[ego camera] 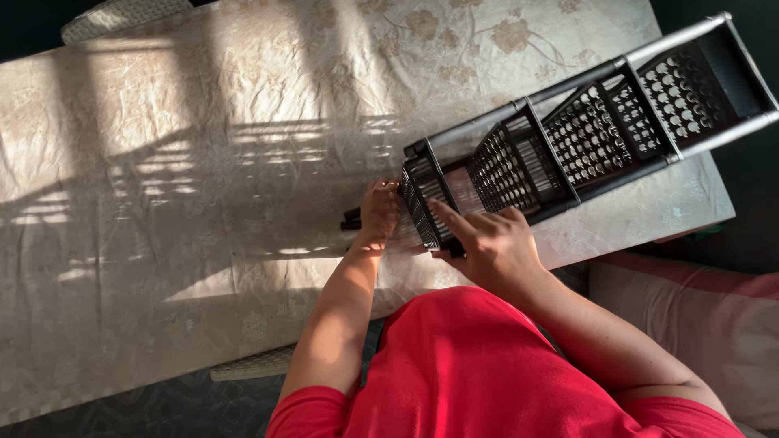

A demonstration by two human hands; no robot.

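A black plastic rack [584, 130] with perforated shelves and grey tube posts lies on its side across the table, reaching from the middle to the upper right corner. My left hand [378, 212] presses on the rack's near end, over short black pieces [351, 220] that stick out to its left. My right hand [487, 239] rests on the lowest perforated shelf, its index finger stretched toward the left hand. Whether either hand grips the rack is unclear.
The table wears a beige floral cloth [203, 162] striped with sunlight and shadow. A wicker chair edge [251, 367] shows below the table, another chair back [122, 16] at top left. A pinkish cushion [698, 316] lies at the right.
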